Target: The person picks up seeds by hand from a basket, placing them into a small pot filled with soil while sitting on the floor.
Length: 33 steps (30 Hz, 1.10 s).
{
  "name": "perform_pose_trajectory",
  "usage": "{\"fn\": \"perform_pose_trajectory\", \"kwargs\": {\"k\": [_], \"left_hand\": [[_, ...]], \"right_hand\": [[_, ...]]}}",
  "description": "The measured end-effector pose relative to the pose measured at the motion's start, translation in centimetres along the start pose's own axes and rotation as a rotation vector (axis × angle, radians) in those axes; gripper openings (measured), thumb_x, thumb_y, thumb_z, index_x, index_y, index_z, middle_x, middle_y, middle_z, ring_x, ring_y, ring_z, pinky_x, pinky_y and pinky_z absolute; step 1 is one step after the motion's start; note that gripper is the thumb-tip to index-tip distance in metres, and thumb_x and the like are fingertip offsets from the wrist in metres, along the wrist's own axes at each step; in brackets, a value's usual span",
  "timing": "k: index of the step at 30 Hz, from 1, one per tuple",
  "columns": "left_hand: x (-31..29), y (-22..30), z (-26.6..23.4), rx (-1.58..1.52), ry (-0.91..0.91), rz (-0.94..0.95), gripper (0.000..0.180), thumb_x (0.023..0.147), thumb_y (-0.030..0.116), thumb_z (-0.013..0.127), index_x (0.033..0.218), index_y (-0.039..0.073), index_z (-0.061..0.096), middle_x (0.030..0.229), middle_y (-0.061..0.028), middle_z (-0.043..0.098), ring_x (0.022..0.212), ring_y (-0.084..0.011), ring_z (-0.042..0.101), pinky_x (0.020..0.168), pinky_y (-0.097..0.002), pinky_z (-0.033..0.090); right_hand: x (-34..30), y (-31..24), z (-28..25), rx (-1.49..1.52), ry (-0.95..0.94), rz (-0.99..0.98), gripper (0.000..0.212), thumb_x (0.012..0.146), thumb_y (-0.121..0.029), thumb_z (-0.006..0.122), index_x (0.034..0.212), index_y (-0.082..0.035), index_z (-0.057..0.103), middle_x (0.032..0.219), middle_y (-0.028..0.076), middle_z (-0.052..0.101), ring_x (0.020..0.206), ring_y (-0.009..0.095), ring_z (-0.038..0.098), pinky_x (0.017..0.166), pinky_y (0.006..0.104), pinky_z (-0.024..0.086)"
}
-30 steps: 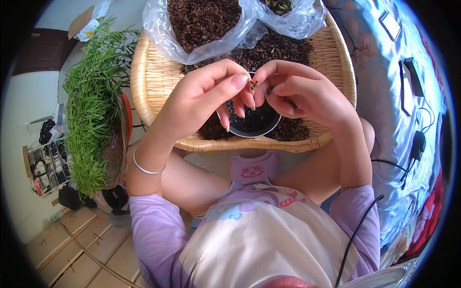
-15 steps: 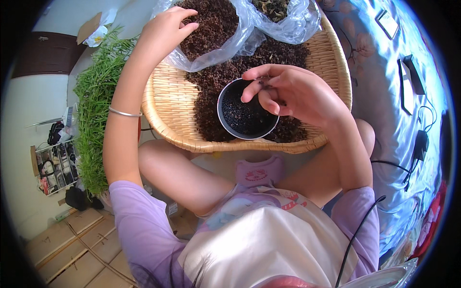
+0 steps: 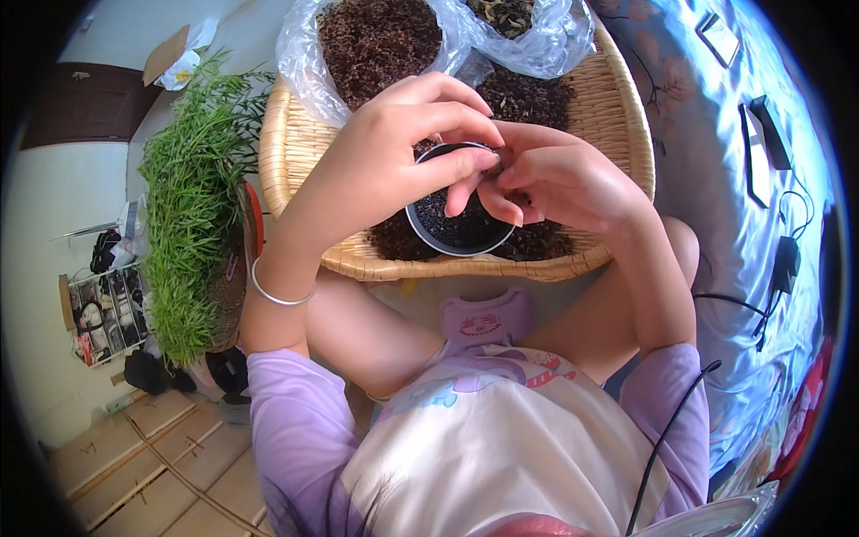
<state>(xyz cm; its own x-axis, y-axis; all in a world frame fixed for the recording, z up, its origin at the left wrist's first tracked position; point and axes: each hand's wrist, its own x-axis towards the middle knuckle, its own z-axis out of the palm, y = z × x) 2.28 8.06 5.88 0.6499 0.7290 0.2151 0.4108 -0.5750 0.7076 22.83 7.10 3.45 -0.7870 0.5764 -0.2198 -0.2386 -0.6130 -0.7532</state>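
Note:
My left hand (image 3: pixel 403 134) and my right hand (image 3: pixel 577 174) meet above a round container (image 3: pixel 456 251) with a white rim. The fingertips of my left hand are pinched together against the fingers of my right hand. My right hand is curled, thumb near its fingers. Whatever lies between the fingertips is too small and covered to make out. Small black grains (image 3: pixel 452 228) fill the lower part of the container. It stands in a wicker basket (image 3: pixel 291 143), among loose dark brown dried bits (image 3: pixel 532 103). My hands hide its upper right part.
Behind my hands, a clear plastic bag (image 3: pixel 300 54) holds brown dried bits (image 3: pixel 380 45); another plastic bag (image 3: pixel 555 40) holds leafy pieces (image 3: pixel 506 16). Left stands a bushy green plant (image 3: pixel 183 224). Right, phones (image 3: pixel 718 40) and a cable (image 3: pixel 738 302) lie on blue bedding (image 3: pixel 725 246).
My left hand has come from the bag of brown bits, down and right, to the fingers of my right hand. My right hand has stayed over the container.

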Motion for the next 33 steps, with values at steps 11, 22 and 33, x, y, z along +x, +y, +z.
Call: {"fn": "perform_pose_trajectory", "kwargs": {"k": [11,22,33], "left_hand": [[-0.5,-0.2,1.1,-0.036,0.217,-0.023,0.006,0.081,0.004,0.066,0.087,0.001,0.066,0.103,-0.0092,0.063,0.088,-0.0142,0.058,0.078,-0.0272,0.046],[-1.4,-0.4,1.7,0.101,0.356,0.088,0.006,0.08,-0.002,0.064,0.086,-0.001,0.064,0.1,-0.012,0.063,0.083,-0.0158,0.061,0.07,-0.0252,0.05],[-1.4,-0.7,1.8,0.112,0.349,0.096,0.006,0.081,-0.002,0.064,0.087,-0.001,0.063,0.1,-0.0121,0.063,0.082,-0.0155,0.061,0.07,-0.0249,0.049]], "right_hand": [[-0.1,0.2,-0.2,-0.079,0.062,-0.022,0.043,0.08,-0.004,0.05,0.122,0.004,0.046,0.094,0.017,0.062,0.059,0.01,0.046,0.053,0.0212,0.038],[0.1,0.8,0.0,-0.261,0.227,-0.082,0.021,0.089,-0.022,0.057,0.085,-0.002,0.061,0.072,-0.001,0.059,0.054,0.002,0.04,0.049,0.0186,0.032],[0.1,0.7,0.1,-0.273,0.25,-0.089,0.02,0.089,-0.019,0.053,0.092,-0.002,0.063,0.078,0.003,0.063,0.054,0.003,0.041,0.049,0.0189,0.033]]}}
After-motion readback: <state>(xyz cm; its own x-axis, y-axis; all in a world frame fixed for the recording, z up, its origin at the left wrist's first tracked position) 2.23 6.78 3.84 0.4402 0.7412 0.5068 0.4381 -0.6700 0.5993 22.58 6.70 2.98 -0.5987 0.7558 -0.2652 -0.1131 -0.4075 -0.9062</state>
